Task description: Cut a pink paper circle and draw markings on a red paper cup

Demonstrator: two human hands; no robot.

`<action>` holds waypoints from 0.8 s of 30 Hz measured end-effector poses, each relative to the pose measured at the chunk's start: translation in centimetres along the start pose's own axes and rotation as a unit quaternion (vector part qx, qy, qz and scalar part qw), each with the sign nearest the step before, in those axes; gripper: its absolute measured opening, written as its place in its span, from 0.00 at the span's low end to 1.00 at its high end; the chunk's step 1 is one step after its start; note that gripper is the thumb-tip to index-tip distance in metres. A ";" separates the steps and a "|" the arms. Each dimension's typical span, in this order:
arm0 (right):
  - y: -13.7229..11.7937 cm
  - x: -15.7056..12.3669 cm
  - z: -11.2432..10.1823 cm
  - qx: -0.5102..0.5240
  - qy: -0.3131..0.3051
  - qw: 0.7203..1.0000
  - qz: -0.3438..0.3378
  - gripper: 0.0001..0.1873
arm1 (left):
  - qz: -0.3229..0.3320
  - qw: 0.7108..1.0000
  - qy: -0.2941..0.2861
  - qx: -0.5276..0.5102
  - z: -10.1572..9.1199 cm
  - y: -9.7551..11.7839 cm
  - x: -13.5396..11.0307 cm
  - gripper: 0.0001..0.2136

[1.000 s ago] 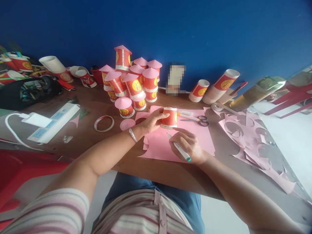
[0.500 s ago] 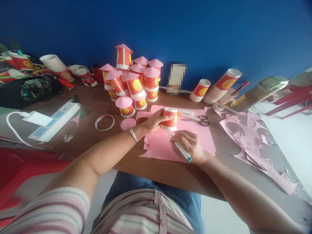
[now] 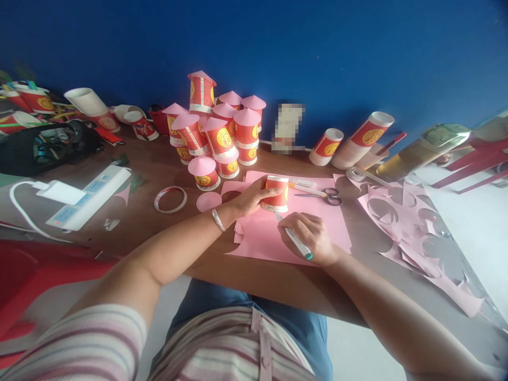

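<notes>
My left hand (image 3: 253,198) is closed around a red paper cup (image 3: 278,193) with a yellow emblem and a white band at its lower end. The cup is held over a large pink paper sheet (image 3: 262,238). In my right hand (image 3: 311,238) is a white marker pen (image 3: 296,242) with a green end. Its tip points at the lower edge of the cup; whether they touch I cannot tell. Scissors (image 3: 332,196) and an orange-and-white pen (image 3: 305,189) lie on the sheet behind the cup. A pink paper circle (image 3: 209,202) lies left of my left hand.
Several red cups with pink paper cones (image 3: 220,137) are stacked at the back. A tape roll (image 3: 170,200) and a power strip (image 3: 89,198) lie left. Pink offcuts (image 3: 413,227), a leaning cup stack (image 3: 363,140) and a single cup (image 3: 326,147) are on the right.
My right hand and the marker have shifted very slightly to the right. The left hand and the cup stay nearly where they were.
</notes>
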State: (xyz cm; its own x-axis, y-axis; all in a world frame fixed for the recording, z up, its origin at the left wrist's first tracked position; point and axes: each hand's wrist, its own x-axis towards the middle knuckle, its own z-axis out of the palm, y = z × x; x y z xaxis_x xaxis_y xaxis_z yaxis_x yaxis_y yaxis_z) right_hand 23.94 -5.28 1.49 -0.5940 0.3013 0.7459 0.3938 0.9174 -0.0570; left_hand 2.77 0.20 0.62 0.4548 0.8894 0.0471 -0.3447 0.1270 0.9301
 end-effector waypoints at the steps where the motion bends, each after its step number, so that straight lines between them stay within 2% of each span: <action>1: 0.0 0.0 0.0 0.002 0.000 1.000 0.000 0.12 | 0.003 1.000 0.002 -0.005 0.0 0.0 0.0 0.20; 8: 0.3 -0.1 -0.1 0.011 0.001 1.000 -0.013 0.14 | 0.023 0.990 0.092 -0.104 -0.8 -0.2 0.7 0.18; 15: 0.1 0.1 0.3 0.051 0.025 0.998 -0.013 0.12 | 0.012 0.989 0.071 -0.132 -1.5 -0.6 1.0 0.15; 19: -0.2 0.1 0.3 0.069 0.007 0.997 -0.017 0.12 | 0.010 0.991 0.058 -0.123 -1.3 -0.6 0.8 0.15; 24: -0.2 0.2 0.2 0.081 -0.026 0.996 -0.015 0.08 | 0.025 0.998 0.008 -0.051 -0.8 -0.3 0.3 0.19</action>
State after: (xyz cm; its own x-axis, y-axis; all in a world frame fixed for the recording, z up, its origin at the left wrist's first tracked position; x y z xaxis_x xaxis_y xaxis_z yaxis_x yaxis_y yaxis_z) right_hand 23.63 -5.34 1.57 -0.6418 0.2817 0.7133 0.2584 0.9551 -0.1448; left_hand 2.36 0.82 0.09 0.4225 0.9022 0.0866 -0.4493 0.1255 0.8845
